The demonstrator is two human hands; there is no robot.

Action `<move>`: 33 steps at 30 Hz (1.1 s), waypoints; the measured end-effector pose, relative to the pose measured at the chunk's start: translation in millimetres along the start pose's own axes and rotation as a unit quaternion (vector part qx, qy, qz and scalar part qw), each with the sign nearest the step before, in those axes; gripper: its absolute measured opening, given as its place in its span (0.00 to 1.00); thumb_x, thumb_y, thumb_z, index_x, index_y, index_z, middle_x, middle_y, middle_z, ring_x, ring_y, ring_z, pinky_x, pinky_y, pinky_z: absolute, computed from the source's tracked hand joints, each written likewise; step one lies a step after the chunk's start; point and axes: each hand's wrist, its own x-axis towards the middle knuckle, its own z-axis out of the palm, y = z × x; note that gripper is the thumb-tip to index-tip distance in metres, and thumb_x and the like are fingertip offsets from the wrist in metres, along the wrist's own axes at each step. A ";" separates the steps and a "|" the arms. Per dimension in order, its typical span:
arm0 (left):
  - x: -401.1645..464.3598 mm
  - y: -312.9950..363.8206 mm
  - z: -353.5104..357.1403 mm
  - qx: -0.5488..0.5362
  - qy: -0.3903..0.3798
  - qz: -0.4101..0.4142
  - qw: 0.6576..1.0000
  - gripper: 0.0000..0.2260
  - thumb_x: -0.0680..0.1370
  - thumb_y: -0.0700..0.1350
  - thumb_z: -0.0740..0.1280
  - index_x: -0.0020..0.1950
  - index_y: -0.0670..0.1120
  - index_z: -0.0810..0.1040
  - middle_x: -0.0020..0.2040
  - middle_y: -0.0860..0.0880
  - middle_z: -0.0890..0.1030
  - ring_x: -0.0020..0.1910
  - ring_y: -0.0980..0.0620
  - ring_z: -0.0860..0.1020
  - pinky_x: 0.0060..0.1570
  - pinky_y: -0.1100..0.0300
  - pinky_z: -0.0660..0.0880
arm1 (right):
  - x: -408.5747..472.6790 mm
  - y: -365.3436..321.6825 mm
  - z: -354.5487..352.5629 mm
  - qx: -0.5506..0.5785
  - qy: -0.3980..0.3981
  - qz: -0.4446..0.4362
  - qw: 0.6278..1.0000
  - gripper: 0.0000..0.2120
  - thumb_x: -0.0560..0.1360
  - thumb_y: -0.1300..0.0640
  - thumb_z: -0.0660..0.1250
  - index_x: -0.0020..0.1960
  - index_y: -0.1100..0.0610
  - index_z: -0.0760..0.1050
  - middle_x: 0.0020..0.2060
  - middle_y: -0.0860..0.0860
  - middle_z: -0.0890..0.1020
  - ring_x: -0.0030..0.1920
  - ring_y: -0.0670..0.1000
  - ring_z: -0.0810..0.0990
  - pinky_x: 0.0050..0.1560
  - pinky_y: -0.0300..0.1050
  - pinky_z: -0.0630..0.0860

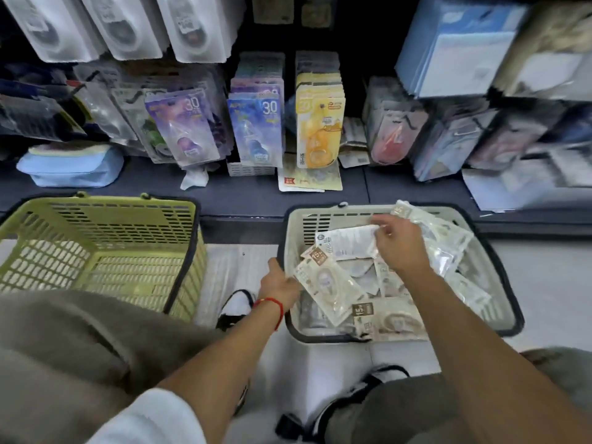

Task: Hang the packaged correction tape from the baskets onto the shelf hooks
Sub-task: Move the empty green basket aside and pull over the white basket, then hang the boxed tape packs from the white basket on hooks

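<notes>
A beige basket (293,232) on the floor at the right holds several beige packaged correction tapes (394,322). My left hand (280,285) grips one beige pack (326,286) at its lower edge, over the basket's left rim. My right hand (397,243) reaches into the basket and pinches a white-backed pack (344,245) near the far wall. More clear packs (445,238) pile up at the basket's right side. On the shelf hooks above hang purple (189,126), blue (256,129) and yellow (320,123) correction tape packs.
A green basket (105,248) with nothing in it stands on the floor to the left. A light blue pouch (69,169) and loose packs (309,179) lie on the dark shelf base. Other hanging goods fill the shelf at left and right. My knees and shoes are below.
</notes>
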 end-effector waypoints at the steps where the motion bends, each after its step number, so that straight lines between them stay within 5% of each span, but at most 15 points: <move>1: 5.6 -2.6 1.6 0.014 0.020 0.017 1.000 0.18 0.81 0.44 0.69 0.65 0.43 0.65 0.62 0.39 0.80 0.56 0.39 0.79 0.52 0.54 0.72 | 6.8 14.2 -19.0 -0.031 0.068 0.021 0.997 0.15 0.77 0.66 0.66 0.59 0.56 0.86 0.53 0.57 0.87 0.51 0.57 0.84 0.56 0.48 0.78; 4: 18.5 -5.6 -1.6 -0.005 0.062 0.033 0.998 0.17 0.79 0.44 0.72 0.59 0.48 0.65 0.53 0.44 0.78 0.48 0.44 0.76 0.50 0.52 0.73 | 24.3 60.7 -60.3 -0.125 0.174 0.125 0.969 0.16 0.78 0.62 0.66 0.64 0.60 0.82 0.62 0.63 0.82 0.63 0.66 0.78 0.64 0.57 0.75; 9: 36.4 -8.0 -25.3 0.024 0.162 0.005 0.987 0.15 0.79 0.41 0.70 0.65 0.46 0.73 0.59 0.41 0.83 0.57 0.36 0.81 0.57 0.42 0.79 | 22.4 87.6 -55.1 -0.094 0.088 0.380 0.916 0.31 0.82 0.39 0.53 0.77 0.58 0.68 0.72 0.62 0.72 0.73 0.65 0.69 0.73 0.64 0.62; 14: 31.8 -5.5 -51.2 0.126 0.264 -0.029 0.956 0.23 0.75 0.44 0.75 0.67 0.44 0.72 0.59 0.38 0.80 0.56 0.34 0.81 0.46 0.44 0.78 | -2.6 59.4 -17.6 -0.103 0.064 0.330 0.936 0.30 0.83 0.40 0.53 0.77 0.59 0.62 0.71 0.64 0.70 0.71 0.65 0.69 0.71 0.63 0.65; 16: 28.6 -1.8 -55.4 0.148 0.264 -0.019 0.953 0.32 0.76 0.46 0.75 0.76 0.43 0.66 0.67 0.38 0.76 0.63 0.35 0.77 0.54 0.40 0.79 | -11.4 50.3 -15.9 -0.096 0.018 0.320 0.942 0.33 0.83 0.38 0.54 0.79 0.59 0.59 0.72 0.65 0.68 0.72 0.66 0.68 0.71 0.63 0.66; 18: 22.4 2.9 -55.7 0.201 0.246 0.005 0.948 0.38 0.76 0.47 0.74 0.82 0.46 0.60 0.79 0.40 0.65 0.77 0.37 0.66 0.71 0.33 0.68 | -17.8 42.9 -20.0 -0.088 -0.033 0.309 0.947 0.36 0.82 0.36 0.56 0.81 0.58 0.56 0.74 0.65 0.66 0.73 0.67 0.66 0.71 0.63 0.66; 21: 11.1 8.4 -44.4 0.280 0.209 0.087 0.933 0.34 0.77 0.45 0.72 0.81 0.49 0.63 0.82 0.44 0.63 0.82 0.41 0.58 0.78 0.31 0.55 | -26.8 26.2 -23.7 -0.146 -0.031 0.248 0.957 0.36 0.80 0.39 0.63 0.79 0.60 0.61 0.75 0.62 0.67 0.75 0.65 0.65 0.73 0.61 0.67; 24: -2.6 11.6 -26.0 0.212 0.146 0.160 0.953 0.29 0.77 0.39 0.71 0.78 0.47 0.69 0.78 0.44 0.69 0.79 0.42 0.64 0.76 0.41 0.66 | -29.7 6.6 -12.2 -0.242 0.005 0.099 0.965 0.33 0.80 0.42 0.68 0.78 0.56 0.66 0.82 0.57 0.61 0.82 0.58 0.58 0.80 0.61 0.57; 27: -10.3 11.9 -14.5 0.130 0.097 0.195 0.967 0.24 0.77 0.36 0.70 0.73 0.46 0.74 0.71 0.44 0.76 0.71 0.44 0.72 0.71 0.50 0.72 | -24.5 -0.9 7.2 -0.270 -0.060 0.065 0.959 0.43 0.77 0.35 0.70 0.83 0.53 0.58 0.84 0.55 0.59 0.83 0.57 0.56 0.81 0.60 0.54; 30: -10.0 14.6 -14.5 0.084 0.064 0.194 0.975 0.20 0.79 0.35 0.68 0.70 0.47 0.76 0.67 0.45 0.77 0.69 0.45 0.74 0.66 0.56 0.71 | -15.3 -3.6 13.3 -0.293 -0.069 0.094 0.949 0.45 0.72 0.33 0.75 0.80 0.53 0.63 0.76 0.58 0.70 0.78 0.61 0.66 0.76 0.59 0.61; 33: -6.0 21.5 -18.6 0.021 0.062 0.171 0.983 0.18 0.79 0.36 0.68 0.68 0.48 0.78 0.65 0.47 0.80 0.67 0.47 0.77 0.68 0.54 0.73 | 1.3 -7.6 2.2 -0.218 -0.097 0.083 0.968 0.33 0.70 0.39 0.80 0.68 0.55 0.77 0.62 0.55 0.81 0.63 0.57 0.79 0.65 0.53 0.75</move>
